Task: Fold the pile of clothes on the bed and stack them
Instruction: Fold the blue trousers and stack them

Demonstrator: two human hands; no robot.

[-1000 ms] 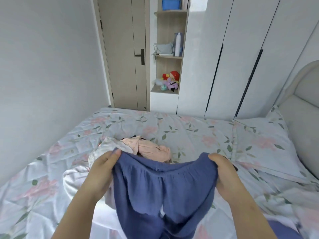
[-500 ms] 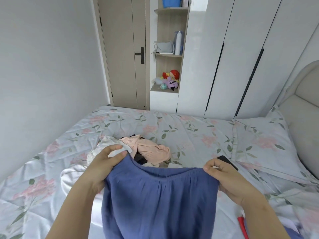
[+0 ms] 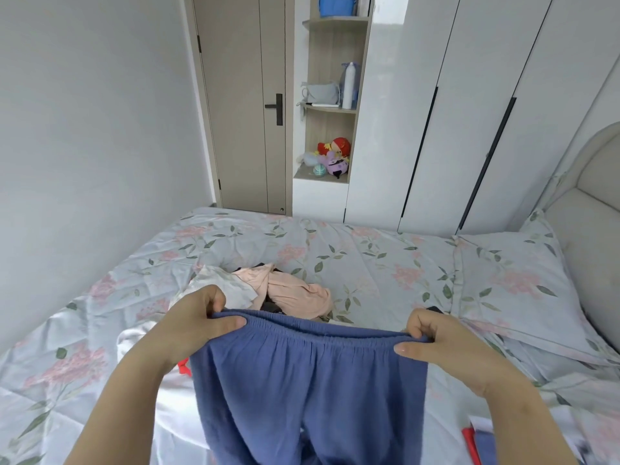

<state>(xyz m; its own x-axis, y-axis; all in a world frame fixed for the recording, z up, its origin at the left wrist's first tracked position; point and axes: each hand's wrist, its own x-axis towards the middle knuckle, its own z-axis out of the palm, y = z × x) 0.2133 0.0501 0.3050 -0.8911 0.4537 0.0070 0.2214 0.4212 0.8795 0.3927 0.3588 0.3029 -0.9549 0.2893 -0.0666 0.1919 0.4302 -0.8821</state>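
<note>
Blue trousers [image 3: 312, 380] are held above the bed [image 3: 369, 256], before the unfolded pile [image 3: 288, 290]. The waistband, bunched a second earlier, is now drawn taut between left hand [image 3: 198, 325] and right hand [image 3: 436, 344], each pinched on a corner. Folding is judged ready to begin.

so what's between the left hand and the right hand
The elastic waistband of the blue trousers spans the gap, pinched by the left hand and the right hand at its ends; the head view shows it.
</note>
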